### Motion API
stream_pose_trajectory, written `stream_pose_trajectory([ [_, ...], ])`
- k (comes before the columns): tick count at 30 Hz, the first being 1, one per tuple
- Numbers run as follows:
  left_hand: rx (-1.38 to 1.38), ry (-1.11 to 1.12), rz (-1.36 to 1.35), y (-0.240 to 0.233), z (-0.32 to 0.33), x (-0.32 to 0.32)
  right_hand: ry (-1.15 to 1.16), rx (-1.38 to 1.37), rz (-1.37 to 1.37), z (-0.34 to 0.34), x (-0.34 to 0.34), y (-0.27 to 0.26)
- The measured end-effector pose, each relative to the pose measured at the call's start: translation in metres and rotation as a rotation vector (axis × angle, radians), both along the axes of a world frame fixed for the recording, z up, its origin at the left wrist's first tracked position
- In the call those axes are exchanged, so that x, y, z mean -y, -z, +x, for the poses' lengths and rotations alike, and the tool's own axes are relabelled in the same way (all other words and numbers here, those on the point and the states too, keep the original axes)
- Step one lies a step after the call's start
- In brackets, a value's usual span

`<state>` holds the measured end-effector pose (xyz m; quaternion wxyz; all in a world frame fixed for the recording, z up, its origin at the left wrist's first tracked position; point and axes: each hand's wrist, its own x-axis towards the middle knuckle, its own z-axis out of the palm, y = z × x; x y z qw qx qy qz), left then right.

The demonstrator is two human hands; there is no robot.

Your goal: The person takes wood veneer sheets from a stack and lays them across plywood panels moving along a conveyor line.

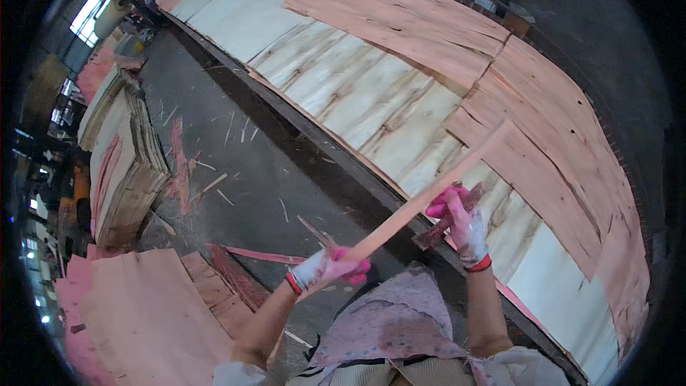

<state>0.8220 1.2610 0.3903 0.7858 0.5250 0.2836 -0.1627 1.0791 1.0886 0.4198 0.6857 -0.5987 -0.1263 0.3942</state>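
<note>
My left hand (338,267), in a white glove with pink-stained fingers, is closed around the lower part of a long, narrow wood veneer strip (423,201). The strip slants up to the right across the edge of a long bench. My right hand (462,225), gloved the same way, grips a dark reddish piece (430,237) beside the strip; whether it is a tool or a wood scrap is unclear. Below and beyond the hands, pale veneer sheets (370,96) with brown streaks cover the bench. Pinkish veneer sheets (396,21) lie over their far side, some split.
A stack of pinkish veneer (150,311) is at lower left, with another veneer stack (128,166) behind it. Wood slivers (230,126) litter the dark floor (252,171). The bench's dark edge (316,139) runs diagonally. Another person (151,0) stands at the far end.
</note>
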Motion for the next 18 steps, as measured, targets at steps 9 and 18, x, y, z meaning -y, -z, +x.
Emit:
stream_pose_trajectory([
  [9,0.18,0.04,0.478,0.094,-0.076,-0.111,-0.072,-0.063,0.024,-0.061,-0.168,0.027],
  [18,-0.014,-0.238,0.077,0.023,0.028,-0.286,0.115,-0.318,0.291,-0.004,-0.37,0.08],
])
